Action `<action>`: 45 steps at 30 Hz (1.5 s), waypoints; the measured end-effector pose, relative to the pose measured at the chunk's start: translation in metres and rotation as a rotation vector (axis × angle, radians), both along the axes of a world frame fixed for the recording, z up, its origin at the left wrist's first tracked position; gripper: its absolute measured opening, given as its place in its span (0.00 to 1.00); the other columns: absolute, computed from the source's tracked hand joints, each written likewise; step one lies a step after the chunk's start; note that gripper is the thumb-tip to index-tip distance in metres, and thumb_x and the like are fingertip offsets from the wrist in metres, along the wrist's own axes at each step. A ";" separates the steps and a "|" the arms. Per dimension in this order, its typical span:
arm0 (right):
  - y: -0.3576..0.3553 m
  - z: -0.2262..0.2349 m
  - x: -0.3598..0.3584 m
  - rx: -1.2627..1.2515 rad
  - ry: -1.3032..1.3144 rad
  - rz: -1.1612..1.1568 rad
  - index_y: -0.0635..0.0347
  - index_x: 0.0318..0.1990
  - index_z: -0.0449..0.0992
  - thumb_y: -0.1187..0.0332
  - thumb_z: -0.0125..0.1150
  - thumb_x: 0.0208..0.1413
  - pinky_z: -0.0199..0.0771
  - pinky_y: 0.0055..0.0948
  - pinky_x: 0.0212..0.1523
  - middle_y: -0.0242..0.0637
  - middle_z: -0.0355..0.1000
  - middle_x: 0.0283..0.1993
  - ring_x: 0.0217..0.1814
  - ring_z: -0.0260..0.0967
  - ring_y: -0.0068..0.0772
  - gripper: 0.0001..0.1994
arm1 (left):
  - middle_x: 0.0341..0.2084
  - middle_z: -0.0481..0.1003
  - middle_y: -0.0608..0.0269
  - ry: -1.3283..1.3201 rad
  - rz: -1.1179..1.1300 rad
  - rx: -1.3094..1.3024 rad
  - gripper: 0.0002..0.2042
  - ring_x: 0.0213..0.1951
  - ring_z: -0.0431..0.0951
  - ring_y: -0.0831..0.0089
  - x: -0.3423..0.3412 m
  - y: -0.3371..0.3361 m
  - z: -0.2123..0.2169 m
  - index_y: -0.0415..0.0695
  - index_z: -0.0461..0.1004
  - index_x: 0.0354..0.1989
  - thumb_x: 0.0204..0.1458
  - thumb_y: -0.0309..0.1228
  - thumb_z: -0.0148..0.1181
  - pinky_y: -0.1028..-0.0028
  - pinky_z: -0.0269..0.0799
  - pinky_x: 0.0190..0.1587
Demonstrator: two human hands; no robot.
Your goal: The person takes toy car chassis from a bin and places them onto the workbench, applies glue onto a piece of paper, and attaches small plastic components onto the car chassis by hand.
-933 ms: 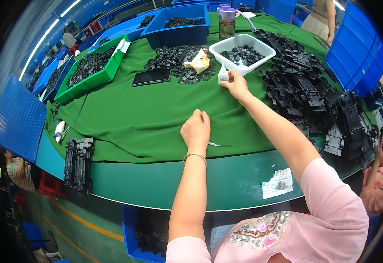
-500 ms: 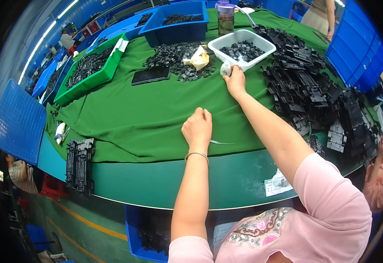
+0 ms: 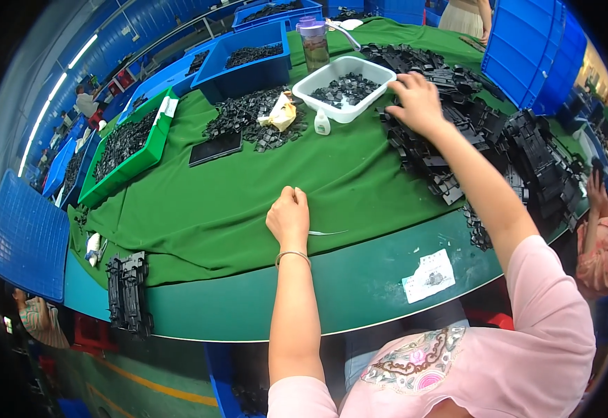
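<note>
Bright, even light; tube lamps (image 3: 82,51) glowing upper left; edges bowed, corners black.

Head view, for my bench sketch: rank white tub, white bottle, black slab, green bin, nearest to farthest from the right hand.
1. White tub, left of the right hand
2. White bottle, in front of the tub
3. Black slab, farther left
4. Green bin, leftmost
</note>
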State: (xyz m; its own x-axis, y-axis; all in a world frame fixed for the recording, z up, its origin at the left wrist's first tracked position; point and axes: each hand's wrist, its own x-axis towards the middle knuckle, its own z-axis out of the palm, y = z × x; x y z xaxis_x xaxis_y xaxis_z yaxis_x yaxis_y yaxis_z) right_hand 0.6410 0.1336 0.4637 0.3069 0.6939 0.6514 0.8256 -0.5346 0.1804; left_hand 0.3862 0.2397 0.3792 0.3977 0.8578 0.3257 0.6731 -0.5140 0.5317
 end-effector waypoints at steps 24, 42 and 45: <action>-0.136 0.016 0.029 1.177 2.156 0.978 0.57 0.47 0.55 0.63 0.44 0.51 0.69 0.28 0.34 0.45 0.55 0.48 0.44 0.59 0.48 0.17 | 0.12 0.67 0.58 -0.019 -0.004 0.037 0.13 0.19 0.68 0.58 -0.001 0.009 -0.002 0.43 0.62 0.15 0.45 0.37 0.45 0.64 0.61 0.21; -0.280 -0.010 -0.108 0.947 1.821 0.518 0.61 0.33 0.67 0.66 0.47 0.49 0.45 0.10 0.08 0.27 0.66 0.22 0.11 0.51 0.08 0.08 | 0.40 0.66 0.54 -0.414 -1.116 -0.979 0.24 0.43 0.66 0.66 -0.017 -0.154 0.096 0.38 0.60 0.45 0.45 0.45 0.45 0.72 0.62 0.41; -0.273 0.000 -0.129 0.634 1.812 0.417 0.62 0.34 0.68 0.67 0.50 0.48 0.45 0.11 0.09 0.23 0.60 0.17 0.10 0.49 0.09 0.09 | 0.44 0.63 0.54 0.159 -1.424 -1.212 0.28 0.45 0.62 0.69 -0.025 -0.192 0.084 0.35 0.56 0.48 0.38 0.33 0.57 0.73 0.56 0.47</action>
